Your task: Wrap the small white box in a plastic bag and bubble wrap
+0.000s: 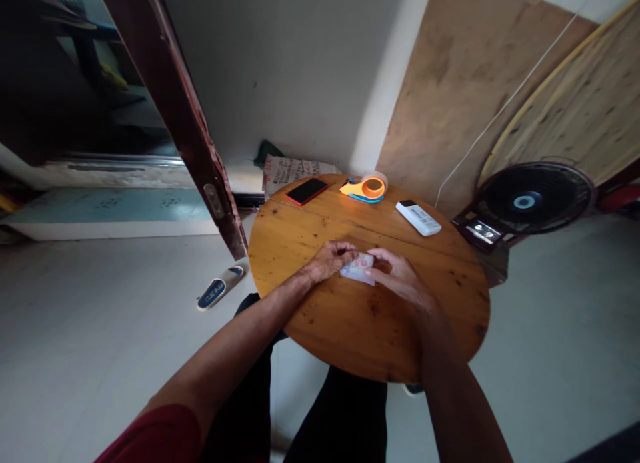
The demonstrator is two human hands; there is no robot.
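Observation:
A small, flat whitish piece (358,269) with red markings, looking like folded paper or a thin plastic packet, is between my hands over the middle of the round wooden table (320,316). My left hand (333,259) pinches its upper left corner, thumb on top and fingers curled. At its right edge, my right hand (399,277) grips with the thumb on the near face and the index finger at the top corner. Whether the piece touches the tabletop I cannot tell.
Along the table's far side lie a red-edged phone (307,191), an orange tape dispenser (366,187) with a blue part, and a white oblong device (419,218). A dark round fan (530,199) stands at the right. A slipper (221,288) lies on the floor near the door frame (185,109).

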